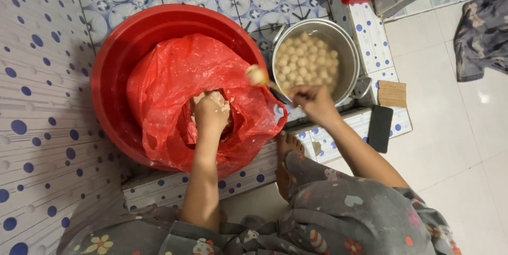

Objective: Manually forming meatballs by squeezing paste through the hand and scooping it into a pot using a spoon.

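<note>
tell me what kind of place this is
Probably a home wash or kitchen corner: blue-dotted tiled floor, big red plastic basin lined with a red bag, round steel pot of pale food balls.

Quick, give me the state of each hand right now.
Left hand: closed in a fist around pale paste inside the red bag.
Right hand: closed on a spoon carrying a ball of paste.

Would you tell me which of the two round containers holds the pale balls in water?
The metal pot by the right hand holds them; the bigger red basin holds only a red plastic bag.
</note>
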